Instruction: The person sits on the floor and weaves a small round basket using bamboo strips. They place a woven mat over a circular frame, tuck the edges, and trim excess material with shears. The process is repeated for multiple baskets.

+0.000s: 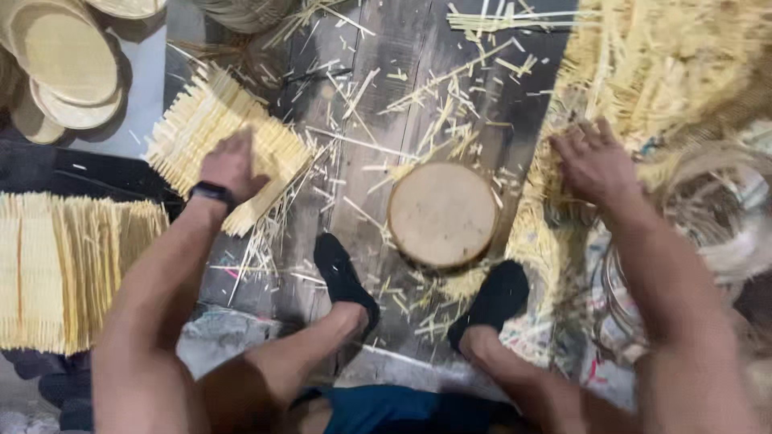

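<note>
Your left hand (233,165) lies flat and open on the woven mat (221,145) of pale strips, which rests on the dark floorboards (354,177) to your left. The mat looks light and springy, its loose ends apt to slip apart, so press on the woven middle and lift by a firm edge. Your right hand (595,165), fingers spread and holding nothing, rests on the heap of loose strips (643,72); these look thin, stiff and brittle. A round wooden block (442,213) sits between your feet.

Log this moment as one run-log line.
left hand: flat on woven mat | right hand: in straw pile | round block: between
</note>
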